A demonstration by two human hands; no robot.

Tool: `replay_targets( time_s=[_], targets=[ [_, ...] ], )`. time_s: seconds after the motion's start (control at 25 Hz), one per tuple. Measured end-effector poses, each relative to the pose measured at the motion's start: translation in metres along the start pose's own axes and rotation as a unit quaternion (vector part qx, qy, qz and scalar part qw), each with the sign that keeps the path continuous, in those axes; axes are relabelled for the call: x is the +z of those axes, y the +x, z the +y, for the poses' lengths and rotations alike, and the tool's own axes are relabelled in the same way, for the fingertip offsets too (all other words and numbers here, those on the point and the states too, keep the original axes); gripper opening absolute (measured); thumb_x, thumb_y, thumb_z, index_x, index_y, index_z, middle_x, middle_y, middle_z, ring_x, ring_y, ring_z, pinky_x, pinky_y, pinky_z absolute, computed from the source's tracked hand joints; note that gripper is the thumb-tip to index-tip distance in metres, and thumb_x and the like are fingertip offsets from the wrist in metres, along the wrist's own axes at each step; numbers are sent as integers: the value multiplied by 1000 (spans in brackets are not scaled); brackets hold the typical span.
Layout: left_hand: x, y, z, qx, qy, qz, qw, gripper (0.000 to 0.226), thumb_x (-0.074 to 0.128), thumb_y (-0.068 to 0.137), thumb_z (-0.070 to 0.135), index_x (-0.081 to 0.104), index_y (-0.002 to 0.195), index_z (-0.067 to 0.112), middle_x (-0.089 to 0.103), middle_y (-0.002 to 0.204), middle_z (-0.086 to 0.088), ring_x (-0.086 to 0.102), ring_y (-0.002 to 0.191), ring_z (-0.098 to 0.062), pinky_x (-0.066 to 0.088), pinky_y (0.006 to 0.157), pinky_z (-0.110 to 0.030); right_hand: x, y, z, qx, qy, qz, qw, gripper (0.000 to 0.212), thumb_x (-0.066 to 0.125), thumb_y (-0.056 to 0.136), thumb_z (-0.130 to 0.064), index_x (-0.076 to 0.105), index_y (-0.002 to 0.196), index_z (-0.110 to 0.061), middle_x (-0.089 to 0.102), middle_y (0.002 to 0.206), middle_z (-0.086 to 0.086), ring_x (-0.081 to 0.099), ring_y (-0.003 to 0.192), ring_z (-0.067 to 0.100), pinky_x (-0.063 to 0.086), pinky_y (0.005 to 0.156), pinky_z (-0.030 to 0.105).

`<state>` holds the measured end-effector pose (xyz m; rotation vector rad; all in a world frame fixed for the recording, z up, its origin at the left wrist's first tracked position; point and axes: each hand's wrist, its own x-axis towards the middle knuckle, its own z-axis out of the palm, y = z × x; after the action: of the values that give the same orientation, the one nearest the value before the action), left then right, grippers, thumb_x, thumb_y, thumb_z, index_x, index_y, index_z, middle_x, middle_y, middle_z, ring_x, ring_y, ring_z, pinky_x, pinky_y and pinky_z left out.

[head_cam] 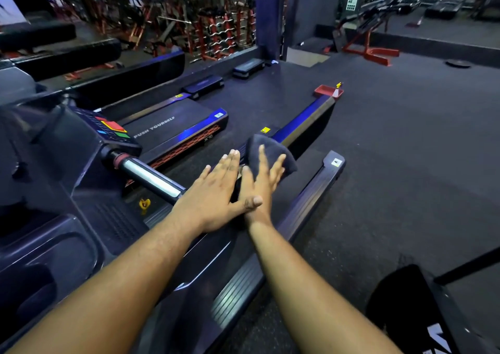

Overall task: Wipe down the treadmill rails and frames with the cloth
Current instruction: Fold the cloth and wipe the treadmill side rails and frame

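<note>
A dark cloth (270, 150) is draped over the end of the treadmill's handrail (151, 178), a silver bar with a dark grip. My right hand (266, 176) lies flat on the cloth with its fingers stretched out, pressing it down. Just beside it, my left hand (216, 194) also lies flat and open on the handrail's end, and its thumb crosses over my right wrist. The blue-lit side rail (305, 118) of the treadmill runs away beyond the cloth. A ribbed dark frame rail (311, 199) passes below my right forearm.
The console (111, 129) with coloured buttons is at the left, with a neighbouring treadmill belt (165, 129) behind it. A red tray holding a spray bottle (336, 90) sits at the side rail's far end. Step platforms (249, 67) and a red machine (373, 53) stand further back.
</note>
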<state>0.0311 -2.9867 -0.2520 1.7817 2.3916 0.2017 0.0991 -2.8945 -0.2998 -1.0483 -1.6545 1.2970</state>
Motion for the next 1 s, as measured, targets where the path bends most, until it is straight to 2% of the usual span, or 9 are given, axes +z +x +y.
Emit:
replay_targets(
  time_s=[0.08,0.16,0.32,0.44,0.56,0.72,0.8,0.92,1.0],
  targets=[
    [0,0,1,-1,14,9,1000,116,12,73,93,-20,155,17,-20,165,3,-17,151,-6,0,126,-39,-9,5,3,-77,-89,-33,993,56,55,97,-31,37,149,-41,-14,167,-5,-19,152,25,4,121,54],
    [1,0,2,-5,38,9,999,115,13,73,92,-18,155,17,-19,165,3,-16,151,-8,-1,125,-39,-24,52,-1,-115,-225,-50,966,46,53,94,-37,52,139,-39,2,168,-4,-18,152,28,5,117,64],
    [1,2,6,-18,51,-11,998,118,11,70,94,-19,156,19,-21,165,4,-17,151,-8,0,126,-41,-37,109,-16,-99,-359,-102,922,49,41,86,-52,62,128,-36,28,160,-7,-11,153,25,-2,112,74],
    [-1,4,2,-33,10,-11,999,122,14,68,96,-19,156,18,-20,165,4,-15,151,-8,3,126,-42,-27,54,-9,-167,-313,-116,928,46,46,92,-47,58,134,-33,31,159,-7,-6,153,20,-2,113,71],
    [-1,0,4,-34,17,2,999,122,15,70,96,-21,155,16,-22,164,2,-16,151,-8,2,126,-42,-43,27,7,-257,-309,-159,902,55,41,91,-47,50,142,-30,28,161,-7,-4,154,19,-1,116,65],
    [0,-1,4,-39,82,0,996,121,5,67,96,-24,154,17,-27,162,3,-19,150,-9,0,126,-43,-59,119,-5,-188,-375,-109,901,45,42,96,-46,58,133,-27,38,156,-4,4,153,20,1,116,71],
    [0,-1,4,-43,88,0,995,121,4,66,96,-25,153,17,-31,159,4,-22,149,-9,-1,125,-45,-52,114,-7,-168,-382,-104,903,47,42,95,-50,59,132,-28,38,155,-4,4,153,21,0,115,72],
    [0,3,4,-69,71,7,995,122,4,64,96,-30,151,17,-35,155,7,-26,146,-7,-6,125,-44,-48,45,8,-266,-312,-178,894,60,36,91,-63,49,141,-32,30,159,-5,-2,154,22,-2,115,66],
    [-2,10,6,-86,64,7,994,123,4,62,98,-33,150,19,-37,154,9,-28,145,-6,-8,124,-44,-61,48,17,-311,-318,-196,874,64,32,90,-66,45,144,-34,29,160,-5,-2,154,19,-3,116,63]
  ],
)
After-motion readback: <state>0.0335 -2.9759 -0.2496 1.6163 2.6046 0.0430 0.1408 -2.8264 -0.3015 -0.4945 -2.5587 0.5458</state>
